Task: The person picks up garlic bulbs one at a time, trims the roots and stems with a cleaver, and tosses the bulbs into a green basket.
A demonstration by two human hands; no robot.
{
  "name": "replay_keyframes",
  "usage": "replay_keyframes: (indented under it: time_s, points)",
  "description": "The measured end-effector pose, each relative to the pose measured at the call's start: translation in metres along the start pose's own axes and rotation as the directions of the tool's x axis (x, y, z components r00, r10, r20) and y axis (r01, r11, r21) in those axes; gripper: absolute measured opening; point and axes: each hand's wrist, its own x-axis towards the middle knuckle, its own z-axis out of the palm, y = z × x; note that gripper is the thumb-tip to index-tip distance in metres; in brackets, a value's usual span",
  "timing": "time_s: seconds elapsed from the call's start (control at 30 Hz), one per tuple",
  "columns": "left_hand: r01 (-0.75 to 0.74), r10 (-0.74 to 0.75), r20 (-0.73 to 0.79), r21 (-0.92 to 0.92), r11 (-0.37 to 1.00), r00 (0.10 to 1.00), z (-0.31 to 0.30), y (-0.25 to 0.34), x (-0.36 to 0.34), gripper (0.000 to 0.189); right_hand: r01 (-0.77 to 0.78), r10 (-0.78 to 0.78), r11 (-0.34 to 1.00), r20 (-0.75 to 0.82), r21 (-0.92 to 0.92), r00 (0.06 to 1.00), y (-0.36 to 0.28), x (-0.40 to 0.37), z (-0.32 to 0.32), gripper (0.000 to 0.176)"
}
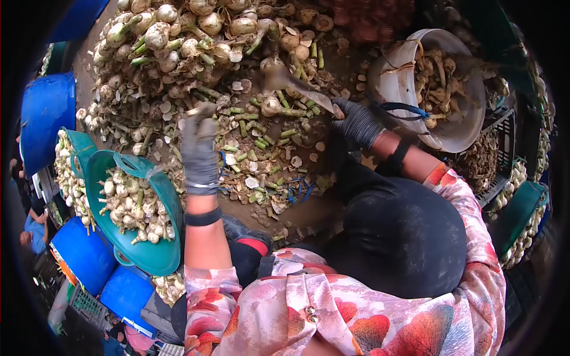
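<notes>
So there's one knife (309, 92) here, out over the scraps, its far end just beside the big heap of bulbs (157, 37) and a bit blurry. One right hand (359, 123) on it, grey glove, fingers wrapped snug round the handle. The left hand (199, 151), also gloved, is over the heap's near edge, fingers bunched close together; they're too blurred for me to tell if there's anything in them. Two dark wristbands, one per arm.

Way too many bulbs to count, sorry. One loose bulb (272, 107) lies just under the blade, stem attached. All of it sits on brown, dirty ground (306, 222) littered with chopped green stems (243, 127), pale peelings and some blue string (309, 190).

Further out: one white tub (395, 89) on the right, tipped our way, with roots and brownish bits in it, a black crate (504, 148) next to it. On the left, one teal basin (151, 252) of bulbs, and I count four blue tubs (47, 113) along that side, one cut off at the top. Somebody in a blue top (35, 228) is off at the edge.

Bulbs are whitish, roundish and smeared with soil, while the knife looks dull and mucky.
</notes>
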Motion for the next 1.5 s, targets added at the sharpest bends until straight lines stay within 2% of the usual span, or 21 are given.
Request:
replay_keyframes:
  time_s: [0.03,0.1,0.17,0.23,0.33,0.37,0.47,0.5,0.57,0.63,0.73,0.77,0.87,0.9,0.93,1.0,1.2,1.27,1.33,1.37,1.5]
  points:
    - [-0.446,0.319,0.318,0.535,0.717,0.893,0.026,-0.025,0.011,0.032,0.051,-0.051,0.999,0.013,0.009,0.999,-0.004,-0.002,0.000,0.037]
    - [-0.585,0.352,0.501,0.787,0.195,0.791,0.081,-0.057,0.015,0.031,0.063,-0.061,0.997,0.061,-0.043,0.996,-0.011,-0.007,-0.001,0.034]
    - [-0.468,0.217,0.421,0.699,0.541,0.881,0.111,-0.154,0.034,0.039,0.141,-0.136,0.983,0.050,-0.119,0.989,-0.003,-0.015,0.002,0.030]
    - [-0.552,0.181,0.522,0.765,0.332,0.833,0.118,-0.139,0.044,0.044,0.087,-0.064,0.985,0.155,-0.149,0.986,0.004,-0.018,0.004,0.028]
    - [-0.504,-0.006,0.584,0.706,0.498,0.812,0.118,-0.113,0.062,0.038,0.099,-0.066,0.982,0.198,-0.160,0.978,-0.001,-0.017,0.004,0.026]
    - [-0.552,0.288,0.509,0.503,0.666,0.811,0.109,-0.124,0.049,0.032,0.112,-0.083,0.983,0.191,-0.147,0.978,-0.005,-0.015,0.002,0.026]
    - [-0.695,0.079,0.744,0.575,0.431,0.664,0.102,-0.117,0.037,0.033,0.163,-0.157,0.985,0.105,-0.050,0.982,-0.021,-0.003,0.001,0.027]
    - [-0.767,0.246,0.729,0.575,0.286,0.639,0.098,-0.125,0.027,0.033,0.184,-0.183,0.983,0.063,-0.011,0.981,-0.023,0.001,0.001,0.028]
    - [-0.424,0.071,0.650,0.405,0.810,0.757,0.102,-0.092,0.021,0.032,0.127,-0.132,0.990,0.101,0.058,0.986,-0.019,0.005,0.003,0.030]
    - [0.008,-0.065,0.627,0.093,0.996,0.777,0.104,-0.068,0.013,0.030,0.027,-0.062,0.983,0.194,0.180,0.979,-0.008,0.006,0.005,0.031]
    - [-0.074,-0.182,0.583,0.387,0.919,0.792,0.089,-0.047,-0.008,0.041,0.090,-0.098,0.995,0.234,0.045,0.967,-0.008,-0.002,0.004,0.030]
    - [0.103,-0.172,0.569,0.153,0.983,0.804,0.086,-0.047,-0.015,0.042,0.115,-0.118,0.993,0.217,0.026,0.969,-0.007,-0.006,0.005,0.029]
    - [-0.005,-0.061,0.558,0.115,0.993,0.828,0.068,-0.009,-0.031,0.041,-0.081,0.034,0.981,0.255,0.177,0.966,0.015,-0.002,0.024,0.030]
    - [0.004,0.014,0.518,-0.034,0.999,0.855,0.065,-0.009,-0.036,0.041,-0.036,0.075,0.993,0.345,-0.116,0.936,0.022,-0.005,0.015,0.035]
    - [0.090,-0.006,0.513,-0.141,0.986,0.858,0.063,0.018,-0.036,0.041,-0.060,0.050,0.998,0.282,0.024,0.958,0.021,-0.006,0.012,0.036]
    - [-0.297,0.144,0.461,0.279,0.913,0.876,0.047,0.007,-0.031,0.040,-0.093,0.036,0.946,0.184,0.310,0.982,0.014,-0.015,0.016,0.039]
    - [-0.527,0.278,0.456,0.629,0.572,0.845,0.069,0.021,-0.024,0.054,0.034,-0.138,0.914,0.231,0.404,0.963,-0.068,0.021,-0.013,0.047]
    - [-0.421,0.335,0.258,0.471,0.775,0.906,0.073,0.016,-0.025,0.060,-0.054,-0.086,0.890,0.283,0.452,0.955,-0.075,0.025,-0.016,0.042]
    - [-0.023,0.047,0.206,-0.121,0.992,0.977,0.072,0.007,-0.028,0.082,-0.275,0.048,0.790,0.393,0.547,0.918,-0.078,0.024,-0.024,0.039]
    - [0.157,-0.025,0.323,-0.390,0.907,0.946,0.069,-0.003,-0.025,0.086,-0.259,-0.001,0.698,0.362,0.668,0.932,-0.058,0.030,-0.013,0.035]
    - [0.266,-0.029,0.417,-0.522,0.811,0.908,0.092,0.003,-0.027,0.076,-0.418,-0.056,0.430,0.486,0.800,0.872,-0.041,0.034,-0.001,0.035]
